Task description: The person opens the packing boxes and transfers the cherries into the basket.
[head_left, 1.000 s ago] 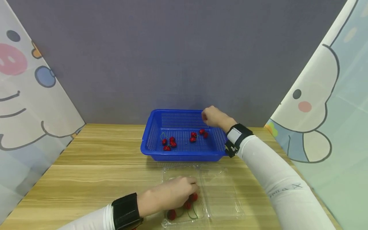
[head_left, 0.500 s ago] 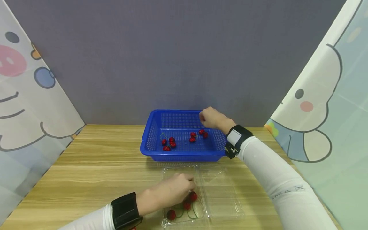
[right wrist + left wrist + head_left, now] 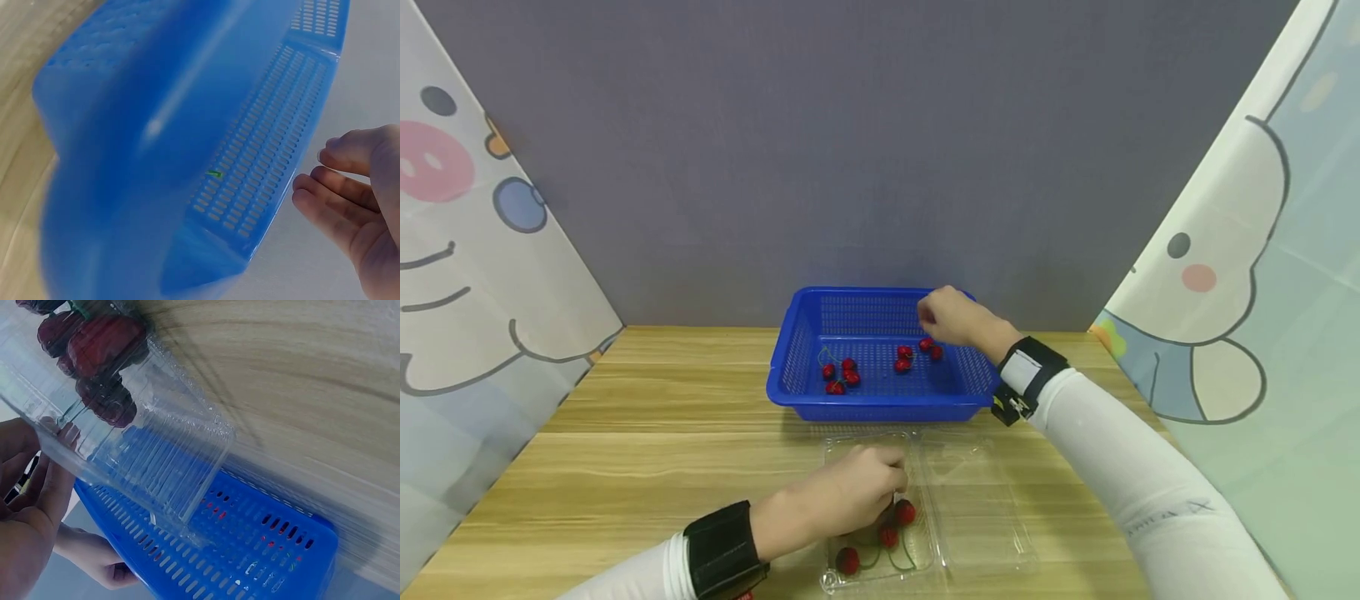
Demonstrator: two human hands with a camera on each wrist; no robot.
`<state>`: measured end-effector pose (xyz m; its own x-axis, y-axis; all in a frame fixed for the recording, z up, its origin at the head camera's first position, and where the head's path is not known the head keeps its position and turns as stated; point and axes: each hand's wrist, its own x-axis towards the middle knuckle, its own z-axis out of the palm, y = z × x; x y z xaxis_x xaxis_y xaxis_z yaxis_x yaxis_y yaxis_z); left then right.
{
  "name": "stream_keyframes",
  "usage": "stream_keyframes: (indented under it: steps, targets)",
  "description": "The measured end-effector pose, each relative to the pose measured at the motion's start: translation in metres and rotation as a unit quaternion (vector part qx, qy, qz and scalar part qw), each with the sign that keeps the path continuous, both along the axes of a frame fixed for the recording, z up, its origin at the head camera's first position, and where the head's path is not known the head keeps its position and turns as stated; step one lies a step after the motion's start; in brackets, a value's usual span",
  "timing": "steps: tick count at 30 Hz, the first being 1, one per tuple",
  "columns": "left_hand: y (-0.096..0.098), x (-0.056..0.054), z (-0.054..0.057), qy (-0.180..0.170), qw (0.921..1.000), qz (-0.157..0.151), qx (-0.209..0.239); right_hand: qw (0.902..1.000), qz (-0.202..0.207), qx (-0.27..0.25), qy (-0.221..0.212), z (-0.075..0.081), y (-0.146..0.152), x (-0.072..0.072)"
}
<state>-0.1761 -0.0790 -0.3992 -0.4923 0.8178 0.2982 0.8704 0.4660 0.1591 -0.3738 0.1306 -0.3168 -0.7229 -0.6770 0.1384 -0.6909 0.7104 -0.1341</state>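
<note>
Left hand [image 3: 853,492] over open clear container [image 3: 932,517], fingers bent; whether anything pinched, cannot tell. Red cherries [image 3: 889,537] inside container. Right hand [image 3: 953,317] at far right of blue basket [image 3: 880,408], fingers loosely bent, thumb apart, holding nothing. Other cherries [image 3: 851,377] on basket floor.

Dark lettering [image 3: 1171,517] runs across the white right sleeve [image 3: 1150,467], too faint and skewed to read

"How's the light?"
"Soft, even; a faint shadow falls just nearside of the blue perforated plastic basket [image 3: 880,412]."
"Sharp?"
"Right wrist view blurs its closest part; left shows glints on the clear plastic box [image 3: 181,450]."
</note>
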Motion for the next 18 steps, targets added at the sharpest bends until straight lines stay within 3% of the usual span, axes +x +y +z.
stream_keyframes:
  steps: [13,18]
  targets:
    - [-0.009,-0.007,0.012,0.030,0.9983,-0.019,0.046,0.9954,0.036,-0.040,0.079,0.001,0.011,0.033]
    - [-0.016,-0.010,0.022,0.039,0.9973,-0.014,0.060,0.9915,0.046,-0.053,0.110,0.001,0.014,0.047]
